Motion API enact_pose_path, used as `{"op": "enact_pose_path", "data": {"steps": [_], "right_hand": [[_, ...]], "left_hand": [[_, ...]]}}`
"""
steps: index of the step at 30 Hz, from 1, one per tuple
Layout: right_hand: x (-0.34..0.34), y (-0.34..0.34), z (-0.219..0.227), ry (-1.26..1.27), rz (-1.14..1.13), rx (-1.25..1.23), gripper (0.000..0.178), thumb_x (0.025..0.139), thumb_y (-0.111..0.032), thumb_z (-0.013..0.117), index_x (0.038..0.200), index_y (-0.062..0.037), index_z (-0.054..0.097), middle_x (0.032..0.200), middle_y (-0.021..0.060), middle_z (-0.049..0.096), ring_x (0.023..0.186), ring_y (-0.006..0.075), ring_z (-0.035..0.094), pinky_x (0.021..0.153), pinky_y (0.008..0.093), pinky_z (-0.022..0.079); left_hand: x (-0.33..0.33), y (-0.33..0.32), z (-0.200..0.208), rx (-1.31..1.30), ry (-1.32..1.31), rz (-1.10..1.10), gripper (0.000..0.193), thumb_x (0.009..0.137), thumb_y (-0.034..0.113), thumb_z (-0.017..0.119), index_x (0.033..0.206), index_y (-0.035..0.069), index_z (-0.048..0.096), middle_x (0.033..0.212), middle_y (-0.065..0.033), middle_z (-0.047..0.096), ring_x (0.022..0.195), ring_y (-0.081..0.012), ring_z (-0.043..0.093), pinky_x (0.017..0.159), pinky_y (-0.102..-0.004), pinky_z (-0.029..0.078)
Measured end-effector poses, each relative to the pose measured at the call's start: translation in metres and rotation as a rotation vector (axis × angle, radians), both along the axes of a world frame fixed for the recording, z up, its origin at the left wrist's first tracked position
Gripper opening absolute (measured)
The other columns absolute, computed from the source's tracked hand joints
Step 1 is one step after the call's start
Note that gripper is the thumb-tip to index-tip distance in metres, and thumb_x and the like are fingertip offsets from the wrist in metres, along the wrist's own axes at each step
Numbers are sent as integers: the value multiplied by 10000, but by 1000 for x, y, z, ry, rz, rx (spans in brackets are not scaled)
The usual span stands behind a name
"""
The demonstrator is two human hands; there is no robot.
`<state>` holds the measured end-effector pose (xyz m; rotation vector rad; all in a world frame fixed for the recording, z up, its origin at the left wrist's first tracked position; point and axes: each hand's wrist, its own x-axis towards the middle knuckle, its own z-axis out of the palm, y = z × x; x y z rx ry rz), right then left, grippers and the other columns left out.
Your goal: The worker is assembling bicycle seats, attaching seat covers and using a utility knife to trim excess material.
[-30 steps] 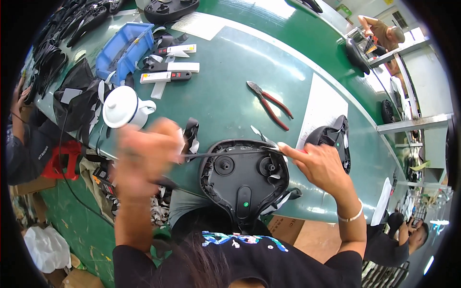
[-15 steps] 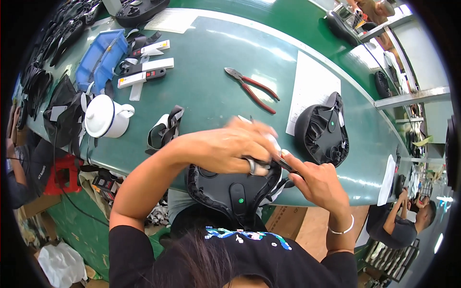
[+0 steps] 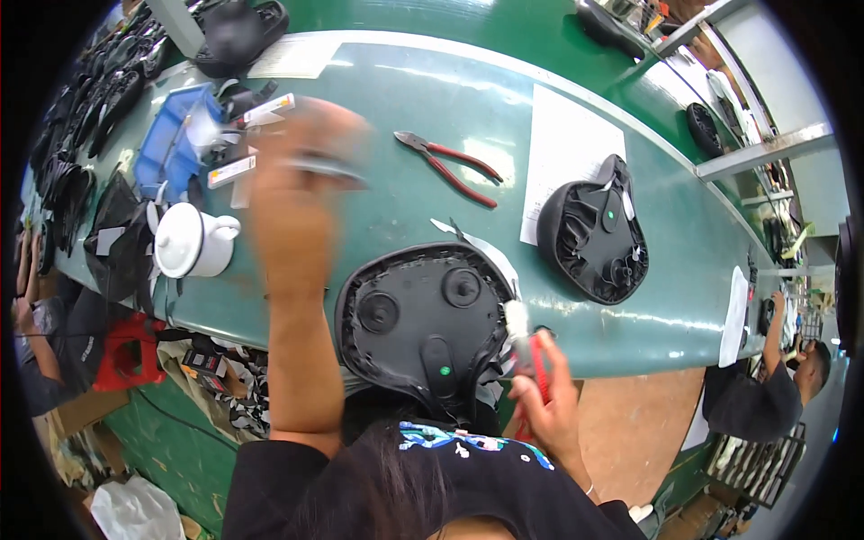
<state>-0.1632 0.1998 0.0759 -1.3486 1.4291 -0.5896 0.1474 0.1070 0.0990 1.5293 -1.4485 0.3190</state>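
Note:
A black bicycle saddle lies upside down at the table's near edge in front of me, its underside showing two round bosses and a green dot. My right hand is closed round a red-handled tool at the saddle's right side; its head is blurred beside a whitish scrap. My left hand is raised over the table near the blue bin, smeared by motion, with a grey streak across it. Whether it holds anything, I cannot make out. Red-handled cutting pliers lie farther back.
Another upturned saddle rests partly on a paper sheet at right. A white enamel mug stands at left, near white-and-black utility knives. Piled black parts fill the far left. Other people work at both sides.
My left hand has left the saddle and swung up and left toward the bin. My right hand has drawn down toward me, and the red-handled tool now shows in it. The saddle's underside is uncovered.

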Motion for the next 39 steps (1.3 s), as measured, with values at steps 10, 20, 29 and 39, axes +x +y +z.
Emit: {"op": "enact_pose_path", "data": {"steps": [10,20,29,39], "right_hand": [[-5,-74,0,-101,-321,-469,400,852,-46,626,1205,-28,440,849,21,524,603,58,486,534,183,412],[-36,-214,33,82,-284,-840,363,825,-110,675,1148,-18,538,763,-3,534,573,43,480,494,196,394],[3,-527,-20,-514,-344,-508,265,779,-119,682,992,-36,548,733,55,609,585,152,593,523,278,487],[113,-707,-87,-1131,-409,-66,442,769,-235,692,1078,-40,444,1048,214,531,906,377,575,901,590,427]], "left_hand": [[26,-22,-73,481,1071,-139,329,955,317,484,853,14,561,729,-47,533,677,-131,508,625,-320,433],[-82,-62,-28,753,25,-1070,403,845,381,620,667,20,598,723,-112,595,667,-302,585,584,-376,449],[-122,-101,-109,368,238,-885,290,833,223,663,632,35,572,638,-87,522,565,-264,524,508,-370,412],[-128,-108,-100,435,351,-784,310,806,199,677,592,70,494,623,-38,473,574,-201,524,460,-336,437]]}}
